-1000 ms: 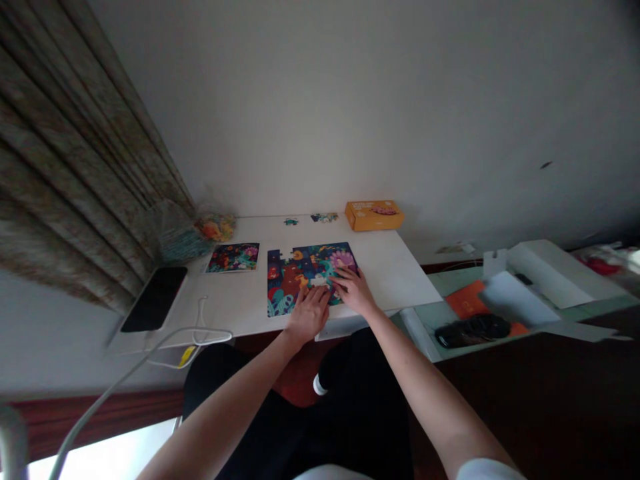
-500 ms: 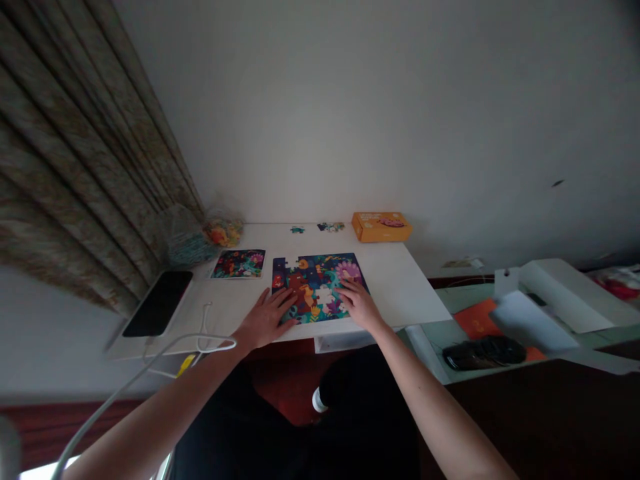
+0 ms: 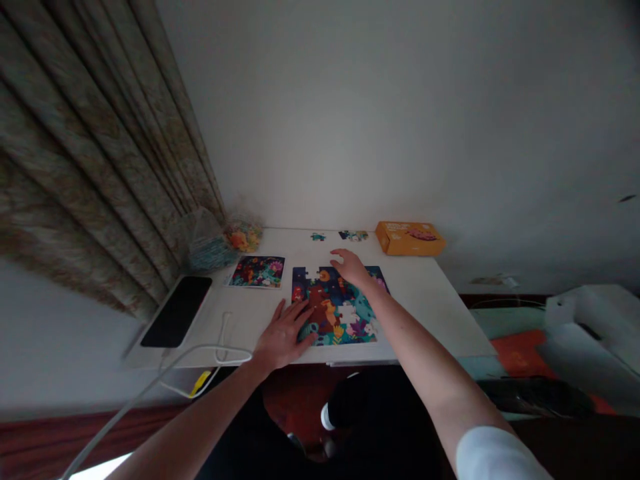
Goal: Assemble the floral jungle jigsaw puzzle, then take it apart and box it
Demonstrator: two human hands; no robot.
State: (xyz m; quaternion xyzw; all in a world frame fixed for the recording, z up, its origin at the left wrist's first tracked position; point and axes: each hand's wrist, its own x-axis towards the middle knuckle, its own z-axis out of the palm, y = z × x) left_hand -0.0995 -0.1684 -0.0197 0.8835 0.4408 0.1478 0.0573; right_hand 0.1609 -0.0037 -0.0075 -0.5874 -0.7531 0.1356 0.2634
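A colourful jigsaw puzzle (image 3: 320, 300) lies on the white table, with gaps in its upper left and its lower middle. My left hand (image 3: 284, 333) rests on its left edge, fingers spread flat. Over the top edge reaches my right hand (image 3: 350, 268), thumb and fingers apart and nothing visible between them. Beyond that hand, near the wall, sit a loose teal puzzle piece (image 3: 318, 237) and a small group of puzzle pieces (image 3: 353, 235). A picture card (image 3: 257, 271) with a matching design lies left of the puzzle.
An orange box (image 3: 411, 239) stands at the table's back right. Clear bags (image 3: 243, 235) sit at the back left. A black phone (image 3: 177, 311) lies on the left, with a white cable (image 3: 220, 347) near it. Right of the table are a white box (image 3: 595, 313) and orange paper (image 3: 520, 352).
My right hand has lifted off the puzzle's right part and reached forward past its top edge. My left hand stays on the left edge. The whole view has shifted somewhat.
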